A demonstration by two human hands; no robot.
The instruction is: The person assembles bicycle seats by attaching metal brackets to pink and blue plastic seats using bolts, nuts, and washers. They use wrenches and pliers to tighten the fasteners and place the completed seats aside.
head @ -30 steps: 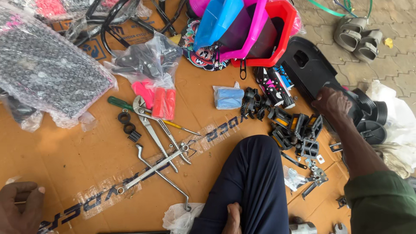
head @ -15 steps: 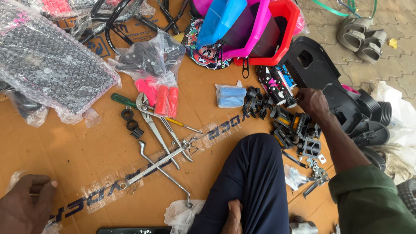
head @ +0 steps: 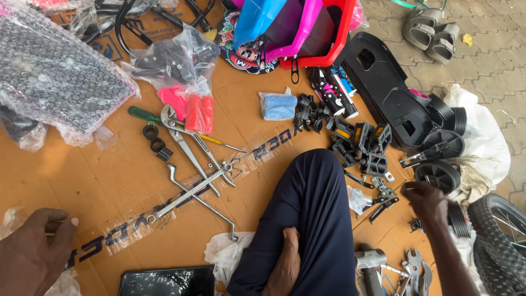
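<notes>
Here, your hands rest among bicycle parts on the cardboard (head: pixel 109 181).
Your right hand (head: pixel 424 200) curls, fingers together, just beside a black training wheel (head: pixel 438 174); your left hand (head: pixel 33 255) lies half-closed, its grip unclear.

Outdoors in flat daylight, on flattened brown cardboard (head: pixel 109 181) spread as a work floor, taped along a printed seam. At 1 to 3 o'clock, grey interlocking paving bricks (head: pixel 493 60), dusty and bare. At 1 o'clock, a pair of grey sandals (head: pixel 430 33) on the bricks. No walls or windows visible.
</notes>
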